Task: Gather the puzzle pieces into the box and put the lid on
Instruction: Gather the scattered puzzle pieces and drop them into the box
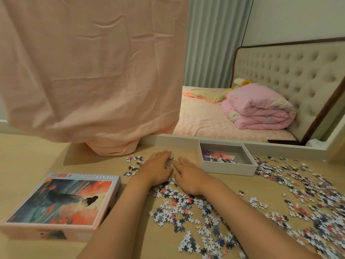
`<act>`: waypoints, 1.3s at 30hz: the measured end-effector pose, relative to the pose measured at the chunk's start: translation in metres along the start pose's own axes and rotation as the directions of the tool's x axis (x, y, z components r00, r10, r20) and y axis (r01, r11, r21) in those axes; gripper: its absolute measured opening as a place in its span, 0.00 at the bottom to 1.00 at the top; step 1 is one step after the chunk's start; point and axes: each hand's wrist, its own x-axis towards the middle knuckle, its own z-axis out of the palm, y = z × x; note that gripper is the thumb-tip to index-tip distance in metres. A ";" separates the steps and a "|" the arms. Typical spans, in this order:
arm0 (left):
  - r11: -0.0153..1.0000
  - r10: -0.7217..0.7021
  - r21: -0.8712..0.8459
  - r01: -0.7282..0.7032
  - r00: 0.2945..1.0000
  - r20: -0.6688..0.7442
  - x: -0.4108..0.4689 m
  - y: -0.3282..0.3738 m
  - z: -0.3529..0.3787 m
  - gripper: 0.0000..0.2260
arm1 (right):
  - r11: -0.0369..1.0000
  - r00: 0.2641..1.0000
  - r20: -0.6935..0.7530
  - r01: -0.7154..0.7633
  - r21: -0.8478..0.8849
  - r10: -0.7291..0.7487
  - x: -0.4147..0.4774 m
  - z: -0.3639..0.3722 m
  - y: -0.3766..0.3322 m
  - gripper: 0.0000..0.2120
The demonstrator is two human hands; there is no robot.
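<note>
Looking down, we see the left hand (158, 170) and the right hand (189, 177) lying palm-down side by side on the worktop (37, 157), their fingers (164, 155) straight and held close together, pinching nothing. Loose puzzle pieces (186, 204) lie under the palms and wrists, a few just past the fingertips, and many more spread to the right. The open white box (229, 168), with some pieces in it, sits just right of the right hand's fingers; the lid (61, 202) lies picture-up, well to the left.
</note>
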 end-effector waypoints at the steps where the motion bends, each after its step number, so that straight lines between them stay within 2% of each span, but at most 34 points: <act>1: 1.000 -0.005 0.014 0.004 1.000 0.026 0.001 0.001 0.000 0.28 | 1.000 1.000 0.003 0.018 0.011 -0.018 -0.008 0.000 0.002 0.28; 4: 0.995 0.035 0.094 -0.045 0.994 0.104 0.004 0.009 0.002 0.27 | 0.996 0.998 0.025 0.057 0.062 -0.058 -0.031 -0.004 0.012 0.26; 8: 0.995 0.100 -0.005 -0.100 0.984 0.148 -0.007 0.027 0.006 0.26 | 0.989 0.995 0.029 0.089 0.114 -0.092 -0.060 -0.006 0.028 0.24; 12: 0.991 0.134 -0.015 -0.133 0.974 0.183 -0.025 0.043 0.006 0.27 | 0.978 0.997 0.014 0.068 0.199 -0.072 -0.085 -0.021 0.041 0.21; 16: 0.987 0.162 -0.050 -0.154 0.961 0.225 -0.046 0.066 0.007 0.25 | 0.935 0.992 -0.125 0.027 0.354 0.018 -0.101 -0.035 0.053 0.15; 18: 0.985 0.167 -0.074 -0.153 0.957 0.235 -0.054 0.077 0.008 0.24 | 0.926 0.983 -0.169 0.004 0.376 0.065 -0.104 -0.039 0.062 0.13; 20: 0.985 0.159 -0.103 -0.139 0.960 0.232 -0.059 0.086 0.007 0.26 | 0.946 0.986 -0.133 -0.054 0.319 0.102 -0.109 -0.045 0.070 0.15; 22: 0.984 0.168 -0.098 -0.149 0.959 0.229 -0.061 0.093 0.005 0.30 | 0.965 0.990 -0.033 -0.125 0.229 0.136 -0.116 -0.051 0.078 0.21; 25: 0.985 0.161 0.011 -0.170 0.951 0.263 -0.061 0.101 0.004 0.39 | 0.982 0.979 0.102 -0.183 0.043 0.178 -0.123 -0.053 0.081 0.23; 27: 0.974 0.146 0.126 -0.188 0.948 0.281 -0.060 0.105 0.010 0.42 | 0.979 0.972 0.121 -0.200 -0.025 0.202 -0.121 -0.049 0.081 0.32; 28: 0.961 0.153 0.181 -0.209 0.948 0.279 -0.059 0.108 0.014 0.42 | 0.979 0.971 0.119 -0.205 -0.016 0.205 -0.119 -0.047 0.080 0.36; 30: 0.944 0.185 0.222 -0.245 0.948 0.257 -0.057 0.111 0.021 0.39 | 0.982 0.979 0.099 -0.183 0.051 0.178 -0.116 -0.043 0.078 0.37; 33: 0.957 0.227 0.133 -0.258 0.951 0.209 -0.053 0.112 0.021 0.34 | 0.978 0.986 0.087 -0.152 0.146 0.140 -0.116 -0.044 0.076 0.34; 35: 0.962 0.223 0.109 -0.248 0.953 0.203 -0.052 0.109 0.019 0.35 | 0.980 0.984 0.099 -0.158 0.124 0.146 -0.118 -0.047 0.077 0.34; 37: 0.957 0.195 0.173 -0.234 0.957 0.213 -0.052 0.106 0.017 0.37 | 0.980 0.979 0.115 -0.177 0.090 0.166 -0.120 -0.049 0.078 0.38; 39: 0.949 0.178 0.220 -0.224 0.961 0.211 -0.053 0.105 0.017 0.35 | 0.977 0.977 0.120 -0.188 0.098 0.176 -0.120 -0.049 0.080 0.38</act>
